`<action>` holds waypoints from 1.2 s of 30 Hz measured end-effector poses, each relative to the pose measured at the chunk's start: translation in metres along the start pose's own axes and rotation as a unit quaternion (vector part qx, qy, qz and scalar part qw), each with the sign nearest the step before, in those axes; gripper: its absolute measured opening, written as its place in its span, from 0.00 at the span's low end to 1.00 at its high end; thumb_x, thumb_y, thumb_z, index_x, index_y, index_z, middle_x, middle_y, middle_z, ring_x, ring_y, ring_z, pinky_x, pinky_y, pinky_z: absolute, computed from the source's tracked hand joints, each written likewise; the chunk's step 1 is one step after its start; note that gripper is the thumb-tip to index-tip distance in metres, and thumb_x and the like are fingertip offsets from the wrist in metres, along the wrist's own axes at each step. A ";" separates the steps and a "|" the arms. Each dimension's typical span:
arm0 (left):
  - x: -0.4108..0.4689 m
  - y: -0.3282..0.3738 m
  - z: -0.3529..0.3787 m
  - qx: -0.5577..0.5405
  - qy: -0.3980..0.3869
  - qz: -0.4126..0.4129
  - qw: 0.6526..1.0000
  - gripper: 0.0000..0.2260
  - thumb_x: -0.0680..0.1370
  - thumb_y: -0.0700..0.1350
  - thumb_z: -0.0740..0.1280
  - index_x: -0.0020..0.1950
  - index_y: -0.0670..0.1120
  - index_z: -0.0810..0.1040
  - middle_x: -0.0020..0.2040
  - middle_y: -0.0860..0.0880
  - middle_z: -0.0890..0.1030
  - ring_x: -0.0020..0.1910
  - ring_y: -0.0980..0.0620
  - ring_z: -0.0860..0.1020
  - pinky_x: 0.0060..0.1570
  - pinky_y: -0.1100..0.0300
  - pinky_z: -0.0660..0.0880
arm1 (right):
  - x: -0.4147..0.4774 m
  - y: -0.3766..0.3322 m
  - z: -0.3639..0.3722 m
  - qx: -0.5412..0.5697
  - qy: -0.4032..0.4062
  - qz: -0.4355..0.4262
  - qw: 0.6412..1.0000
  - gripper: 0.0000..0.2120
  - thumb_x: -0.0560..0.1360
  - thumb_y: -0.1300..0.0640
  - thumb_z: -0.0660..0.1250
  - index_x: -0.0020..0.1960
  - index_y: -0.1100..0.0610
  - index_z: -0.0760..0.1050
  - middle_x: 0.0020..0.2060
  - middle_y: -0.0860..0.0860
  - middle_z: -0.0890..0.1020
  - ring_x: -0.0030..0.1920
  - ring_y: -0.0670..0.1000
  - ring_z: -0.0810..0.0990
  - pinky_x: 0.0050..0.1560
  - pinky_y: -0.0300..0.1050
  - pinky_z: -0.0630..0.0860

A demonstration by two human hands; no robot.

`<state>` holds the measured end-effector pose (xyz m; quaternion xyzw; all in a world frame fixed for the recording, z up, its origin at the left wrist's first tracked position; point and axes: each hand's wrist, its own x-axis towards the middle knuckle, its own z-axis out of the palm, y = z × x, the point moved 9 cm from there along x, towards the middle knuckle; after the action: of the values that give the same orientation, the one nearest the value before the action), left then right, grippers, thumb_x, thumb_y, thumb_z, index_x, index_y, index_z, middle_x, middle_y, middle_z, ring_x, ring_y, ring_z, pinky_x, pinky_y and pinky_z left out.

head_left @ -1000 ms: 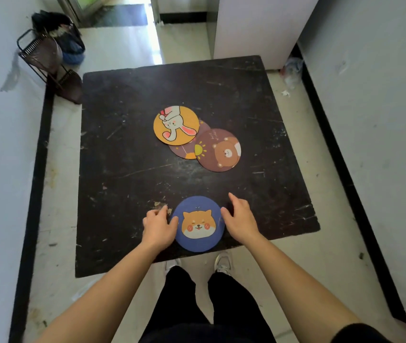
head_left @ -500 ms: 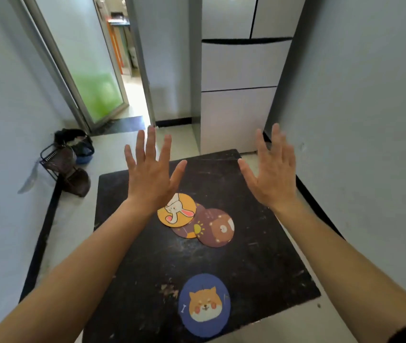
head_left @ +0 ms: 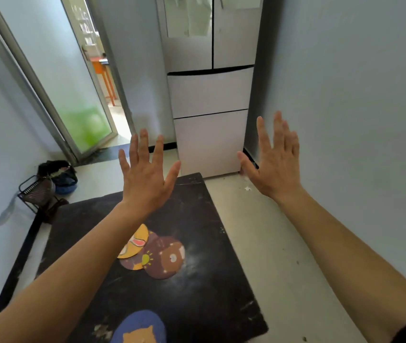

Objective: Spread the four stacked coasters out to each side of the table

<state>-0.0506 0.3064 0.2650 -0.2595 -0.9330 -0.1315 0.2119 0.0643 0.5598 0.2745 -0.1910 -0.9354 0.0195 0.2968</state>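
Observation:
A low black table (head_left: 197,300) carries round cartoon coasters. The blue dog coaster (head_left: 138,326) lies alone at the near edge, cut off by the frame bottom. Three others overlap at the middle: an orange rabbit coaster (head_left: 135,243) partly hidden by my left forearm, a brown bear coaster (head_left: 167,259), and a purple one (head_left: 133,262) under both. My left hand (head_left: 147,174) is raised above the table's far part, fingers spread, empty. My right hand (head_left: 275,159) is raised off the table's right side, also spread and empty.
A white fridge (head_left: 209,95) stands just beyond the table. A black wire rack (head_left: 39,194) and a dark bag (head_left: 60,174) sit on the floor at the left wall. A grey wall runs along the right; a glass door (head_left: 73,95) stands open at the back left.
Both hands left the blue dog coaster at the near edge and rose with fingers spread. The view tilted upward, showing the fridge and door. The coasters stayed in place.

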 end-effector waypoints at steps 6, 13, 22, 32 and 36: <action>-0.002 0.116 0.058 0.020 -0.040 -0.068 0.997 0.32 0.79 0.64 0.49 0.80 0.50 0.50 0.81 0.43 0.43 0.80 0.42 0.42 0.75 0.38 0.44 | 0.013 0.141 0.015 0.031 -0.051 -0.020 0.998 0.40 0.78 0.33 0.51 0.81 0.50 0.40 0.80 0.58 0.41 0.80 0.60 0.43 0.78 0.63 0.47; 0.016 0.191 0.098 0.073 -0.084 -0.093 0.989 0.33 0.80 0.65 0.48 0.80 0.50 0.48 0.81 0.43 0.42 0.79 0.42 0.40 0.75 0.39 0.42 | 0.049 0.236 0.036 0.053 -0.076 -0.052 0.994 0.40 0.78 0.33 0.53 0.81 0.50 0.40 0.80 0.58 0.42 0.80 0.61 0.45 0.78 0.63 0.48; 0.084 0.191 0.165 0.065 -0.064 -0.164 0.982 0.34 0.79 0.65 0.47 0.80 0.50 0.45 0.81 0.43 0.40 0.79 0.42 0.39 0.75 0.37 0.42 | 0.131 0.239 0.126 0.062 -0.103 -0.129 0.984 0.42 0.77 0.31 0.52 0.81 0.50 0.39 0.80 0.59 0.43 0.80 0.60 0.46 0.78 0.62 0.48; 0.123 0.107 0.209 0.096 -0.103 -0.295 0.945 0.34 0.79 0.67 0.44 0.80 0.50 0.43 0.81 0.43 0.38 0.79 0.42 0.38 0.74 0.37 0.41 | 0.223 0.140 0.235 0.071 -0.173 -0.264 0.946 0.44 0.77 0.33 0.56 0.80 0.51 0.36 0.80 0.59 0.42 0.80 0.62 0.45 0.78 0.62 0.47; 0.101 0.064 0.206 0.099 -0.101 -0.396 0.907 0.35 0.78 0.67 0.42 0.80 0.50 0.44 0.81 0.43 0.39 0.79 0.42 0.38 0.75 0.37 0.43 | 0.235 0.069 0.281 0.105 -0.202 -0.323 0.919 0.43 0.77 0.33 0.54 0.80 0.51 0.37 0.80 0.58 0.41 0.80 0.61 0.44 0.78 0.62 0.46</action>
<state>-0.1616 0.4761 0.1403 0.1411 -0.9838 -0.0849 0.0712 -0.2465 0.7323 0.1621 0.1614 -0.9789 0.0589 0.1103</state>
